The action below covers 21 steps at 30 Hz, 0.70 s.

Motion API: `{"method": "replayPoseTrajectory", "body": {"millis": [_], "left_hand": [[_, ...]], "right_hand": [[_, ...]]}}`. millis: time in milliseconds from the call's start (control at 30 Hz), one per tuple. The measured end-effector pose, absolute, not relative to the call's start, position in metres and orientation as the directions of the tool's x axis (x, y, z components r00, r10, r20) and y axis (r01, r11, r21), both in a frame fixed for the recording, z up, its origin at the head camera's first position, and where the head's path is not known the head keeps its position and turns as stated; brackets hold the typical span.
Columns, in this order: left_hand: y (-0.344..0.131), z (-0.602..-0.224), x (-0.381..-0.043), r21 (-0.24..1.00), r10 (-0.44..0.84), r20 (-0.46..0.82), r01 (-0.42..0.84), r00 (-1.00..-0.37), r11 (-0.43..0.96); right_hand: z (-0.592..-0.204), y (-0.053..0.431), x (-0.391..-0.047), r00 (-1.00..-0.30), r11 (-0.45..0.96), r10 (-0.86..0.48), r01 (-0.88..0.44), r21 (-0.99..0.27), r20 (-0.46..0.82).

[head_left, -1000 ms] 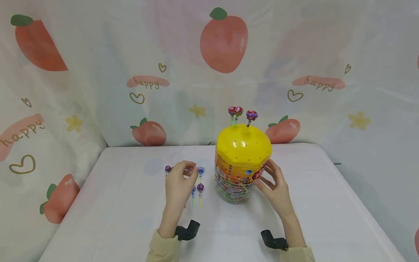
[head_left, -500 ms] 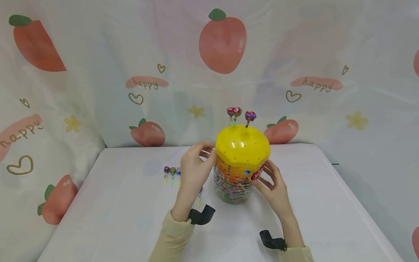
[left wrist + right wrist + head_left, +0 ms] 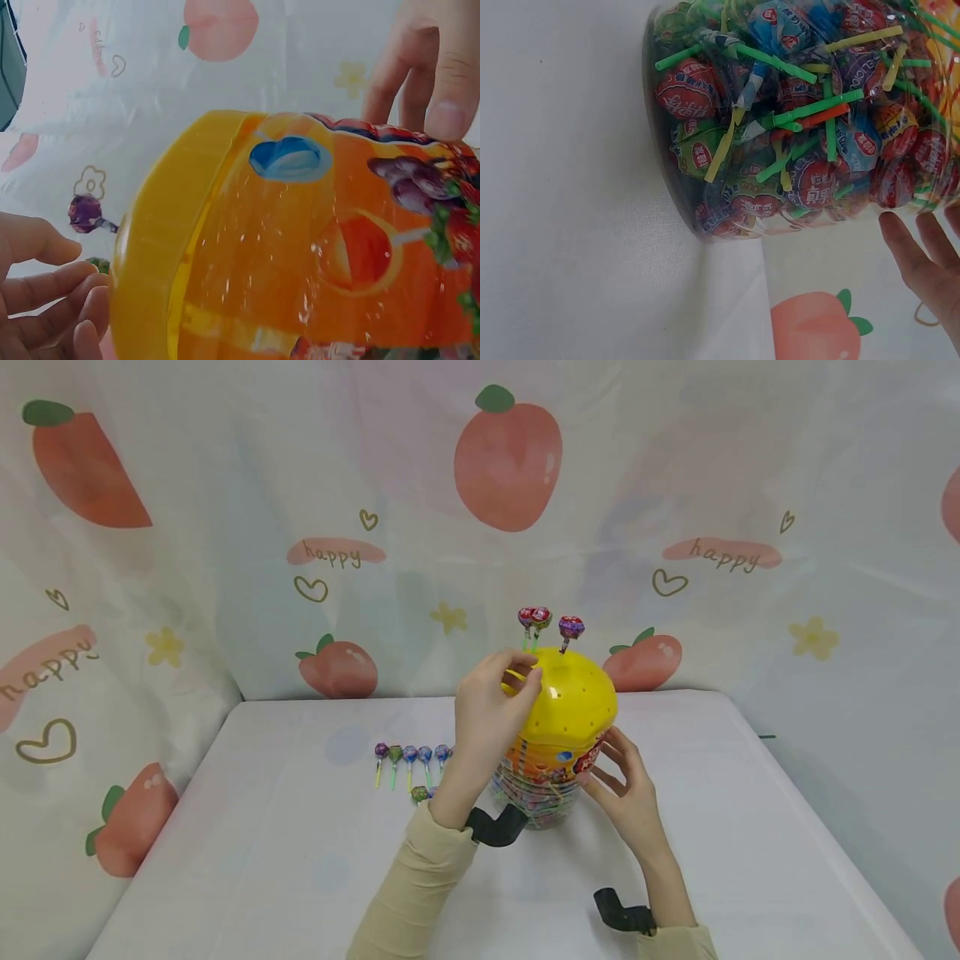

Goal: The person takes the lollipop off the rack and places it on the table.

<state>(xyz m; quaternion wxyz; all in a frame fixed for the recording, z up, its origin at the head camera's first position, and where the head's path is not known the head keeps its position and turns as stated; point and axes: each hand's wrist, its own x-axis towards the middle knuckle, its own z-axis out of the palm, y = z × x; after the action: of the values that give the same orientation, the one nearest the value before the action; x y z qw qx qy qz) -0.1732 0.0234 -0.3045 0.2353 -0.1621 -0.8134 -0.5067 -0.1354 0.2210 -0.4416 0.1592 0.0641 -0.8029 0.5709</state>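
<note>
A clear plastic jar [image 3: 536, 797] full of wrapped lollipops, with an orange label, stands upright on the table under a yellow domed lid [image 3: 573, 693] with small holes. Two red-topped lollipops [image 3: 541, 617] and a purple one [image 3: 571, 627] stick up from the lid. My left hand [image 3: 491, 710] is at the lid's left, fingertips close to the red-topped pair; its fingers [image 3: 45, 289] are loosely bent, and no lollipop shows between them. My right hand [image 3: 630, 793] holds the jar's right side, thumb in front and fingers spread along the wall.
Left of the jar, several lollipops [image 3: 409, 756] lie in a row on the white table [image 3: 285, 827]. A nearer row, with a green lollipop [image 3: 419, 794], is partly hidden by my left arm. A printed curtain [image 3: 420, 485] hangs behind.
My left hand has moved from above the lollipop rows rightward and up to the lid, uncovering part of the rows. The right hand and jar stay put.
</note>
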Motion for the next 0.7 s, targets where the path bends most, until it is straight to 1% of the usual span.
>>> {"method": "replayPoseTrajectory", "body": {"millis": [333, 533, 700], "left_hand": [[0.044, -0.298, -0.193, 0.697, 0.051, 0.609, 0.565, -0.791, 0.441], [0.05, -0.296, -0.197, 0.677, 0.062, 0.624, 0.578, -0.779, 0.455], [0.052, -0.295, -0.198, 0.669, 0.069, 0.616, 0.567, -0.785, 0.48]], "right_hand": [[-0.443, 0.222, -0.136, -0.939, 0.346, 0.07, -0.293, -0.891, 0.336], [-0.443, 0.222, -0.136, -0.94, 0.35, 0.07, -0.289, -0.891, 0.333], [-0.442, 0.222, -0.136, -0.942, 0.351, 0.07, -0.283, -0.893, 0.327]]}}
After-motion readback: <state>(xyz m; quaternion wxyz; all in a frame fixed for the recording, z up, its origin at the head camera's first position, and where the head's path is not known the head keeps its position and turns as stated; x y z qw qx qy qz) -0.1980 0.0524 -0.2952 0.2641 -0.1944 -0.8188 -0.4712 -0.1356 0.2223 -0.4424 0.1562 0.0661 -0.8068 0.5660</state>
